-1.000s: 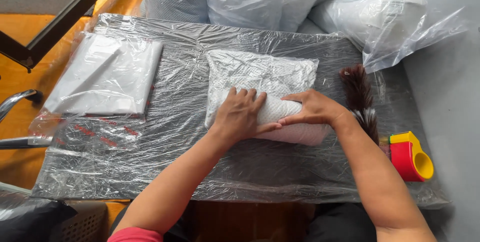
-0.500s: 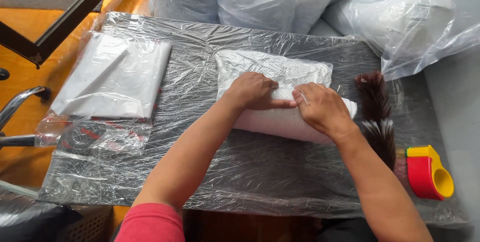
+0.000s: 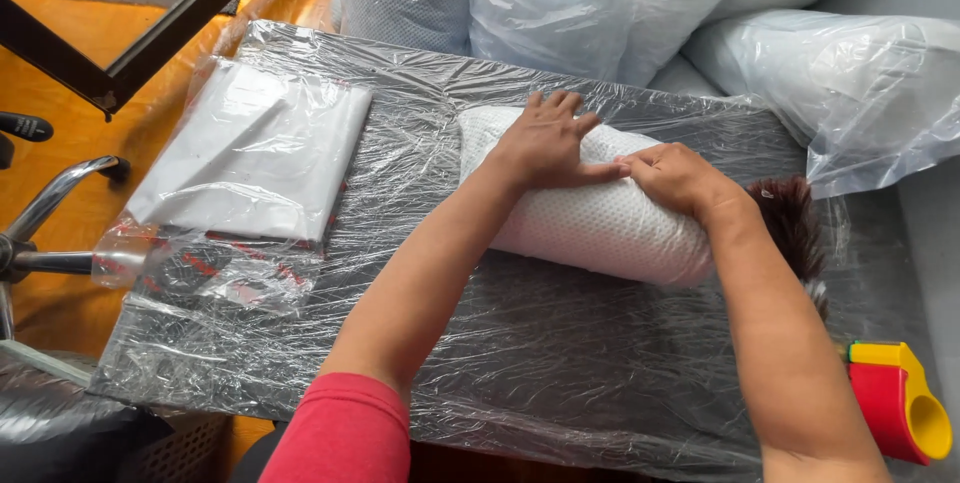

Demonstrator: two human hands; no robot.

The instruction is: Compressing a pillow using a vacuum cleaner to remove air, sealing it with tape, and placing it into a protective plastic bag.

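We press both hands on a white mesh roll (image 3: 600, 228) at the desk's (image 3: 560, 363) centre: left hand (image 3: 545, 143) flat on top, right hand (image 3: 675, 178) gripping its 3 o'clock side. A wrapped packet (image 3: 255, 153) lies at 9 o'clock, a tape dispenser (image 3: 895, 411) at 4 o'clock.

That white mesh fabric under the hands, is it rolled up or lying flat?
Rolled up. The white mesh fabric forms a thick rounded bundle on the plastic-covered table, with the left hand and right hand pressing on top.
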